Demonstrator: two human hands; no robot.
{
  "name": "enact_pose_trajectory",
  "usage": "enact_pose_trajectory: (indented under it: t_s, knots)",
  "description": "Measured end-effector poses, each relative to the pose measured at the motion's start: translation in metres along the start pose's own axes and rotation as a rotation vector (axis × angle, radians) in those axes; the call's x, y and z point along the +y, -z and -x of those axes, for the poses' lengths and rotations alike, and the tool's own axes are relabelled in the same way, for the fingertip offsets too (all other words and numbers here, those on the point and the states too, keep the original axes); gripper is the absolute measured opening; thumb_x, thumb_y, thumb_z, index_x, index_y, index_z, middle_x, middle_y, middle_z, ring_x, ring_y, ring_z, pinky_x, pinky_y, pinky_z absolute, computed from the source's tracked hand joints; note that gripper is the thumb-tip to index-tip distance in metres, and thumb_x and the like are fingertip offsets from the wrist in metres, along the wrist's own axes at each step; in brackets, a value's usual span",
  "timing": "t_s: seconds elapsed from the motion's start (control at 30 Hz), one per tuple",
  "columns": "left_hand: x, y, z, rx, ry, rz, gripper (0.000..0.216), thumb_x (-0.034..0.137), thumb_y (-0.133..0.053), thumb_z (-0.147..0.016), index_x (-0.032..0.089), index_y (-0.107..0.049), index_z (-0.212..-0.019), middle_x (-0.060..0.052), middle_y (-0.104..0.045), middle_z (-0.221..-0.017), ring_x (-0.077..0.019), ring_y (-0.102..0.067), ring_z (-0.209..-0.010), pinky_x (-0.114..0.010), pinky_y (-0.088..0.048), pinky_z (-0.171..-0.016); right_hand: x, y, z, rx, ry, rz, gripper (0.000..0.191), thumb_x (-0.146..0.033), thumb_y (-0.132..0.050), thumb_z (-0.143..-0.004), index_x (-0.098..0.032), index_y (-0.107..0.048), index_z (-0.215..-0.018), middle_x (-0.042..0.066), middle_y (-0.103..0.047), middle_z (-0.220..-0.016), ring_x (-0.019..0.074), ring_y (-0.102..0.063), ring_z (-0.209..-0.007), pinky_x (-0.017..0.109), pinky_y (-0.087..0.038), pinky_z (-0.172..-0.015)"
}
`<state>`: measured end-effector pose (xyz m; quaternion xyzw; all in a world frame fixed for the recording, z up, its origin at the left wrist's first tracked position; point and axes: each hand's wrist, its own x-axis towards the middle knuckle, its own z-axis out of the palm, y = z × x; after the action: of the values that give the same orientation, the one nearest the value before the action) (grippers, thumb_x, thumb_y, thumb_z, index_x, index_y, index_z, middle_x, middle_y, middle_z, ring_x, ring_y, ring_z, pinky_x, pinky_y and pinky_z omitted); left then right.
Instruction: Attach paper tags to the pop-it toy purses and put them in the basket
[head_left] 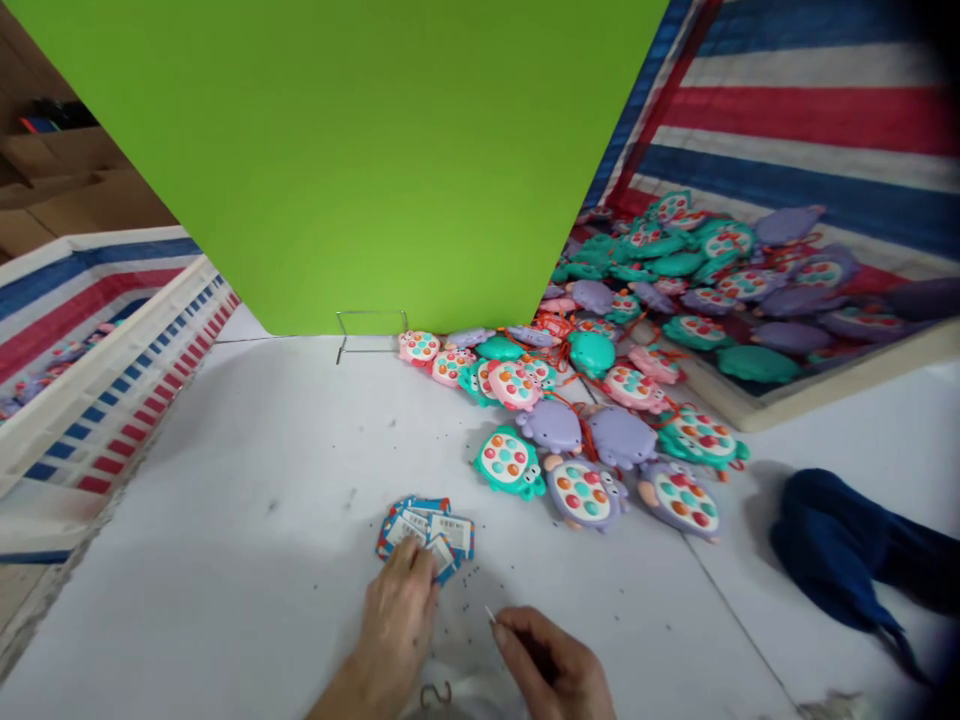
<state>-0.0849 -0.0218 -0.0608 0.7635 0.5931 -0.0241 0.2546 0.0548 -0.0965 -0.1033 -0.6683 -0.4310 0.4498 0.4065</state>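
Note:
My left hand [403, 610] reaches over a small fanned pile of blue-edged barcode cards [452, 536], its fingers closed on one of them; the fingertips are partly hidden. To its right, my right hand [551, 660] pinches a thin white pin-like piece [490, 614] between thumb and forefinger. Beyond the cards lies a heap of animal-shaped push-button toys. Nearest is a teal toy [508, 461], button side up. Beside it rests a purple toy [587, 492], also showing coloured buttons. Orange cords run among the toys.
A green board [360, 170] stands upright at the back, with a wire stand [372, 333] at its foot. On the right, a striped-lined bin [795, 400] holds many toys. A white basket [142, 390] stands left. Dark blue cloth [832, 550] lies on the white table [247, 520].

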Motion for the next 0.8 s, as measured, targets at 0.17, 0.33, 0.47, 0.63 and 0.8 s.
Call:
enact_pose_trajectory:
  t_s: [0.17,0.33,0.47,0.63,0.8]
  knots:
    - [0.002,0.004,0.006,0.017,-0.019,-0.015,0.034,0.004,-0.038,-0.073,0.016,-0.054,-0.099,-0.010,-0.052,-0.107,-0.0233,-0.049,-0.101,-0.034,-0.042,-0.084,-0.008,0.000,0.000,-0.055,-0.027,-0.003,0.034,-0.048,-0.047,-0.076,-0.018,-0.052,-0.059,-0.005,-0.032,-0.052,0.0103,-0.029,-0.047,0.023,-0.024,-0.045]
    - [0.002,0.001,0.006,0.034,-0.028,-0.002,0.047,0.001,-0.037,-0.070,0.015,-0.050,-0.113,-0.013,-0.046,-0.118,-0.0251,-0.046,-0.107,-0.034,-0.040,-0.087,-0.004,-0.002,0.000,-0.070,-0.034,-0.034,0.034,-0.047,-0.048,-0.075,-0.017,-0.052,-0.059,-0.005,-0.031,-0.052,0.0102,-0.029,-0.049,0.023,-0.023,-0.046]
    - [0.002,0.002,0.003,0.029,-0.020,0.006,0.048,0.005,-0.040,-0.070,0.013,-0.047,-0.117,-0.013,-0.047,-0.118,-0.0261,-0.045,-0.108,-0.036,-0.039,-0.090,-0.004,-0.002,0.001,-0.077,-0.043,-0.038,0.033,-0.046,-0.048,-0.074,-0.017,-0.052,-0.059,-0.006,-0.030,-0.051,0.0101,-0.029,-0.048,0.023,-0.023,-0.046]
    - [0.001,0.002,-0.002,0.063,-0.042,-0.026,0.047,0.005,-0.039,-0.072,0.015,-0.047,-0.117,-0.011,-0.049,-0.115,-0.0252,-0.044,-0.107,-0.036,-0.037,-0.091,-0.006,-0.002,0.000,-0.081,-0.031,-0.039,0.033,-0.046,-0.048,-0.074,-0.017,-0.052,-0.058,-0.006,-0.031,-0.051,0.0102,-0.029,-0.048,0.023,-0.023,-0.046]
    - [-0.004,-0.001,-0.007,0.083,-0.015,0.006,0.045,0.006,-0.041,-0.071,0.016,-0.050,-0.113,-0.011,-0.051,-0.109,-0.0242,-0.047,-0.104,-0.034,-0.039,-0.087,-0.010,-0.001,0.000,-0.087,-0.046,-0.039,0.034,-0.047,-0.047,-0.074,-0.017,-0.051,-0.059,-0.006,-0.031,-0.052,0.0104,-0.028,-0.049,0.023,-0.022,-0.047]
